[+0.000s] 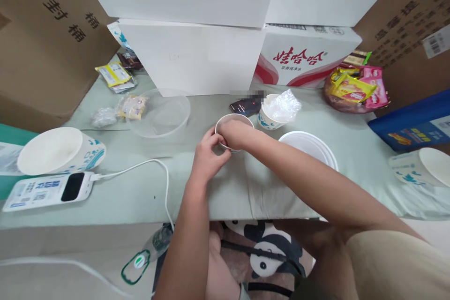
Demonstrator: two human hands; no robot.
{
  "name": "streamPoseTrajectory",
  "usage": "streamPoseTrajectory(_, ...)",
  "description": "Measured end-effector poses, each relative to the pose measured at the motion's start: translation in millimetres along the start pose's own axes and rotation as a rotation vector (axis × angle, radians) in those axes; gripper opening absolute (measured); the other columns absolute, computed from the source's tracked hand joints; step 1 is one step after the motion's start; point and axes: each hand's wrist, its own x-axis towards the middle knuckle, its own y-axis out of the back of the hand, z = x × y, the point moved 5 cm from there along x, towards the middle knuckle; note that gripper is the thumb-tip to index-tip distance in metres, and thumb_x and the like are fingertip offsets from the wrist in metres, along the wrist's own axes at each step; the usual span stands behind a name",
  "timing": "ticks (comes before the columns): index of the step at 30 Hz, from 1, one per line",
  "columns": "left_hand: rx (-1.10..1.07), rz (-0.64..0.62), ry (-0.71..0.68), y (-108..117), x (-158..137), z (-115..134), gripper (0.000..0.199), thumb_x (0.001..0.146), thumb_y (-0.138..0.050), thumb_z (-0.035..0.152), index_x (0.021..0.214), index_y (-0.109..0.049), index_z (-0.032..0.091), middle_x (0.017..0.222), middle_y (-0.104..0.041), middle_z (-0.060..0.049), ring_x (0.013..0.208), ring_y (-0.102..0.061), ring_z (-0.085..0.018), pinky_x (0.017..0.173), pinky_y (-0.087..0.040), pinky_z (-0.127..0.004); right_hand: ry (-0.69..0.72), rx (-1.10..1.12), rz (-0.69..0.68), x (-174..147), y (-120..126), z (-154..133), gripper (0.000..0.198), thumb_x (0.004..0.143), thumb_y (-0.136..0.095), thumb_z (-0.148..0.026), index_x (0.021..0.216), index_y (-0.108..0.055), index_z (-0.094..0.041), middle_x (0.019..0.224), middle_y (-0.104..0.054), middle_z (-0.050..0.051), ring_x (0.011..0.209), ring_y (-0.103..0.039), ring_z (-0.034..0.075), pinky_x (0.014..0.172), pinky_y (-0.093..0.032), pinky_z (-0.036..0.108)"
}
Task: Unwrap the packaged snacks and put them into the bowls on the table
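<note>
Two hands are meeting at one small paper bowl

The paper bowl (243,120) is standing upright near the middle of the tabletop (225,199), probably because both arms are reaching that spot comfortably. The left hand (210,153) is resting at its near left rim, fingers bent and thumb parted from them in a loose, half-open curve. That hand is seemingly serving as a brace, keeping the light bowl from sliding. The right hand (235,134) is lying inside the bowl, coming over the rim from the right; its fingertips are hiding below the wall, so I cannot tell how far they are opening or whether they are gripping anything.

Just beyond, a dark packet (242,106) is lying flat. Beside it a paper cup (267,123) is carrying crumpled clear plastic (286,104) in its mouth, perhaps to keep the loose film together. White round plates or lids (309,143) are sitting partly behind the right forearm, apparently within easy reach. To the left, a clear plastic bowl (168,119) is standing just beside a wrapped snack (131,106).

A white power bank (72,189) is lying at the far left, probably for keeping its cable (156,160) off the middle; the cable is curving over the front edge, and where it is ending I cannot tell.
</note>
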Motion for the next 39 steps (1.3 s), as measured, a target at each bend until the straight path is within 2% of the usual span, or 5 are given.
streamPoseTrajectory(5, -0.021, 0.026, 0.053, 4, -4, -3, 0.008, 0.071, -0.064, 0.018, 0.075, -0.058, 0.021, 0.131, -0.065, -0.011, 0.116, -0.066, -0.023, 0.1, -0.055, -0.039, 0.044, 0.043, 0.008, -31, -6, 6, 0.034, 0.093, -0.052, -0.012, 0.117, -0.075, -0.018, 0.111, -0.078, 0.011, 0.099, -0.071, 0.026, 0.081, -0.05, 0.033)
streamPoseTrajectory(12, 0.006, 0.134, 0.139, 12, -5, -5, 0.009, 0.072, -0.066, 0.016, 0.077, -0.06, 0.022, 0.132, -0.064, -0.009, 0.124, -0.064, -0.024, 0.102, -0.055, -0.038, -0.279, 0.024, 0.789, -98, 2, 106, 0.055, 0.083, -0.066, -0.046, 0.135, -0.063, -0.026, 0.157, -0.046, 0.015, 0.15, -0.034, 0.044, 0.115, -0.033, 0.063)
streamPoseTrajectory(28, 0.06, 0.403, 0.133, 10, 5, -18, 0.022, 0.076, -0.068, 0.011, 0.096, -0.07, 0.021, 0.145, -0.044, -0.015, 0.146, -0.046, -0.031, 0.103, -0.056, -0.042, -0.761, 0.008, 0.631, -125, -28, 223, 0.079, 0.083, -0.065, -0.061, 0.151, -0.049, -0.024, 0.165, -0.024, 0.025, 0.142, -0.038, 0.055, 0.102, -0.04, 0.069)
streamPoseTrajectory(32, 0.155, 0.431, -0.001, 7, 4, -8, 0.051, 0.07, -0.063, 0.002, 0.116, -0.067, 0.024, 0.15, -0.037, -0.015, 0.15, -0.039, -0.032, 0.12, -0.041, -0.048, -0.526, -0.147, 0.692, -107, -4, 196, 0.078, 0.086, -0.065, -0.052, 0.154, -0.044, -0.021, 0.17, -0.02, 0.022, 0.154, -0.016, 0.052, 0.114, -0.022, 0.072)
streamPoseTrajectory(39, 0.284, 0.416, -0.169, 10, -1, 0, 0.054, 0.069, -0.062, 0.006, 0.12, -0.062, 0.023, 0.153, -0.032, -0.015, 0.153, -0.032, -0.035, 0.125, -0.031, -0.052, -0.16, -0.197, 0.269, 19, 10, 172, 0.096, 0.074, -0.071, -0.02, 0.162, -0.032, -0.014, 0.171, -0.026, 0.018, 0.158, -0.021, 0.039, 0.124, -0.022, 0.056)
